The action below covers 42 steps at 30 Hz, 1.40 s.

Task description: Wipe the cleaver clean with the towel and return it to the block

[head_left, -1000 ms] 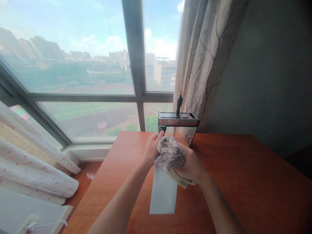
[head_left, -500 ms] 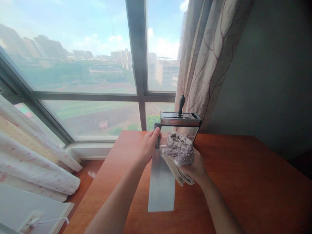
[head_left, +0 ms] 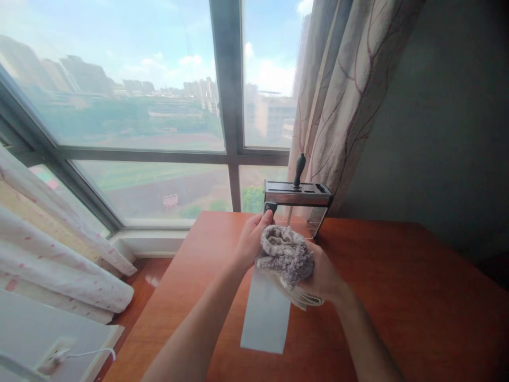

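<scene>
My left hand (head_left: pixel 254 237) is closed around the black handle (head_left: pixel 270 207) of a cleaver. Its broad, pale, square-ended blade (head_left: pixel 265 323) points back toward me over the table. In my right hand (head_left: pixel 324 273) is a bunched cloth (head_left: pixel 288 257), fluffy grey and folded, with beige layers hanging below. The cloth lies over the upper blade and hides that part. Just beyond my hands stands a knife block (head_left: pixel 298 196) with a slotted metal top and see-through sides. A knife with a black handle (head_left: pixel 299 170) sticks upright from it.
The reddish-brown wooden table (head_left: pixel 397 297) spreads under my arms. Behind it are a large window (head_left: pixel 147 127) and a patterned curtain (head_left: pixel 338 85). Another curtain (head_left: pixel 59 254) hangs at the left, above a wall socket (head_left: pixel 53 358) with a white cable.
The cleaver's handle end has swung a little right and the blade has tilted. The cloth has slid down toward me and slightly left along the blade.
</scene>
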Each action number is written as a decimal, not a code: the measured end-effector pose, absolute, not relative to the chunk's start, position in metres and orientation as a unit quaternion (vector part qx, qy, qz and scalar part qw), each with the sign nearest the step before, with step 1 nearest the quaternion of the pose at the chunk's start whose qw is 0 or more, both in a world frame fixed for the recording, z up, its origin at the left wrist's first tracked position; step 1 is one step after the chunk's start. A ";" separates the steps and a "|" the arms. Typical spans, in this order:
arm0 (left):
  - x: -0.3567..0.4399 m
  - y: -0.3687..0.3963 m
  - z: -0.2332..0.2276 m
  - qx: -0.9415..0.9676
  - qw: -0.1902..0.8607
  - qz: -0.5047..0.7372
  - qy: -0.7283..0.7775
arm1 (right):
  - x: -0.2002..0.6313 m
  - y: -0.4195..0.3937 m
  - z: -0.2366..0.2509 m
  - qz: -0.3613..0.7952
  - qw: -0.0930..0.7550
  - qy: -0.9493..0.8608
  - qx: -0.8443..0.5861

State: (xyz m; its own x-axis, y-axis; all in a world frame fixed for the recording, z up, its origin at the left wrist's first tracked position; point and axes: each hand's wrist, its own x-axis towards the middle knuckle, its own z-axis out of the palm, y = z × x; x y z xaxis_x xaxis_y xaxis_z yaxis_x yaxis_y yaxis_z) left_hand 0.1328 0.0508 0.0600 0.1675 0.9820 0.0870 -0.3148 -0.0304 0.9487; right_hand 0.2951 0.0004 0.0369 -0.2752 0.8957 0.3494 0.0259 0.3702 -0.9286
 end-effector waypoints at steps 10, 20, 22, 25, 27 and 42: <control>0.128 0.050 0.060 0.491 0.581 0.529 0.376 | 0.301 -0.001 0.034 0.336 0.530 -0.673 -0.392; 0.140 0.049 0.056 0.475 0.582 0.548 0.367 | 0.297 -0.008 0.049 0.411 0.472 -0.700 -0.342; 0.141 0.048 0.056 0.479 0.582 0.544 0.368 | 0.299 -0.005 0.044 0.417 0.468 -0.694 -0.353; 0.140 0.046 0.057 0.489 0.573 0.544 0.369 | 0.302 0.000 0.034 0.434 0.485 -0.661 -0.372; 0.138 0.045 0.058 0.497 0.560 0.550 0.370 | 0.304 0.001 0.029 0.449 0.502 -0.633 -0.381; 0.116 0.046 0.076 0.446 0.570 0.593 0.354 | 0.312 0.003 -0.011 0.676 0.503 -0.383 -0.378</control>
